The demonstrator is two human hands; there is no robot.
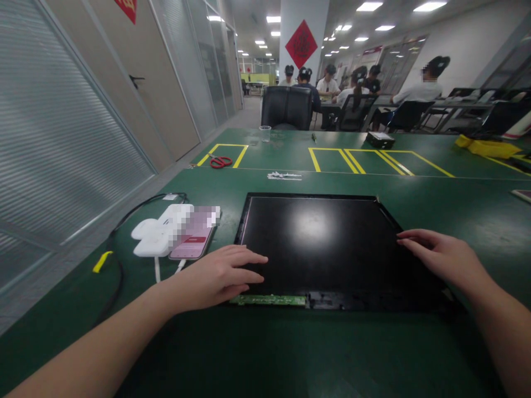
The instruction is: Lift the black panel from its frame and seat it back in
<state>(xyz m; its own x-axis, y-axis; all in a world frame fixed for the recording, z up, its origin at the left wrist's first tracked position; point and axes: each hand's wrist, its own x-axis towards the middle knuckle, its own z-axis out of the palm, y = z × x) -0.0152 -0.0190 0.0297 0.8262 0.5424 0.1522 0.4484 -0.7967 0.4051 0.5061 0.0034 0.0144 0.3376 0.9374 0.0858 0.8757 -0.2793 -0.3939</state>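
Resting flat on the green table (pixel 373 354), a black display panel (pixel 323 243) lies face up, glare patch near its top middle, just in front of the person. Left hand (pixel 215 276) lies palm down on the panel's near-left corner, fingers (pixel 249 260) stretched out and slightly spread, gripping nothing. Right hand (pixel 443 257) sits at the panel's right edge, palm down, fingers (pixel 410 240) extended and touching the edge, also not closed on anything. A green circuit strip (pixel 269 300) shows along the panel's near edge, just below the left hand.

Left of the panel: a phone (pixel 194 235) with a lit, partly blurred screen, and white chargers or adapters (pixel 155 235) beside it, touching or overlapping the phone. A black cable (pixel 120 260) loops off the table's left side, a yellow tag (pixel 102 261) on it.

Further back on the table: red scissors (pixel 220 161) inside a yellow-taped box, a clear plastic cup (pixel 265 133), a small white pile of parts (pixel 284 176), a screwdriver (pixel 314 137), a small black box (pixel 380 140), something yellow (pixel 487 147) at far right.

Behind the table, a black office chair (pixel 286 108); several people (pixel 327 83) seated at tables well away. A red paper decoration (pixel 301 43) hangs on the pillar.
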